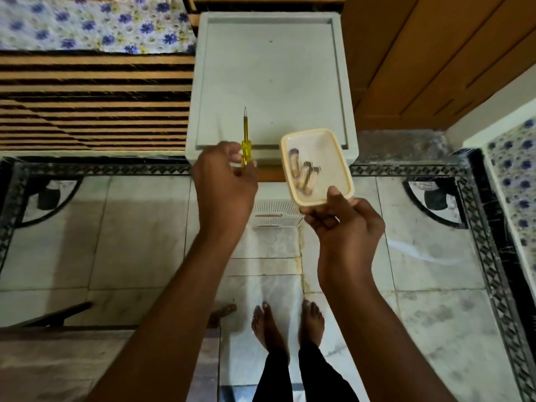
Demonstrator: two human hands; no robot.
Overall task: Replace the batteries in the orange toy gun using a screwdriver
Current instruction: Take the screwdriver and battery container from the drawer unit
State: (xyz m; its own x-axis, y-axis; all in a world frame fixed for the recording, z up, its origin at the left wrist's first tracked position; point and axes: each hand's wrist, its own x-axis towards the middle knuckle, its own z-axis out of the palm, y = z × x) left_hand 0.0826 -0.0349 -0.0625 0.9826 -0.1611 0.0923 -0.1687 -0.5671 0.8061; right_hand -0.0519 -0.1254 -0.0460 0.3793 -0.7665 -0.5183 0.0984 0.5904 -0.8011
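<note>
At far left we see a flowered cloth [95,23] above striped wooden slats [95,103]. Moving right, our left hand [223,181] is raised over the near edge of a white table [269,74]. Its fingers are curled and pinch the yellow handle of a screwdriver [246,146], which stands nearly upright with its thin metal tip pointing away from us over the table top.

Just right of it, our right hand [345,227] holds a cream tub [317,166] by its near corner, thumb on the rim and fingers curled beneath. The tub is tilted and hangs partly over the table's front right corner. Inside lie a few batteries [303,174]; they are blurred, so we count perhaps three or four, with gold bodies and dark ends.

Below the hands we see bare feet [287,323] on a marble floor [435,256] with a black patterned border. At right stands a wooden cabinet [435,53]. We cannot see the toy gun anywhere in this view.
</note>
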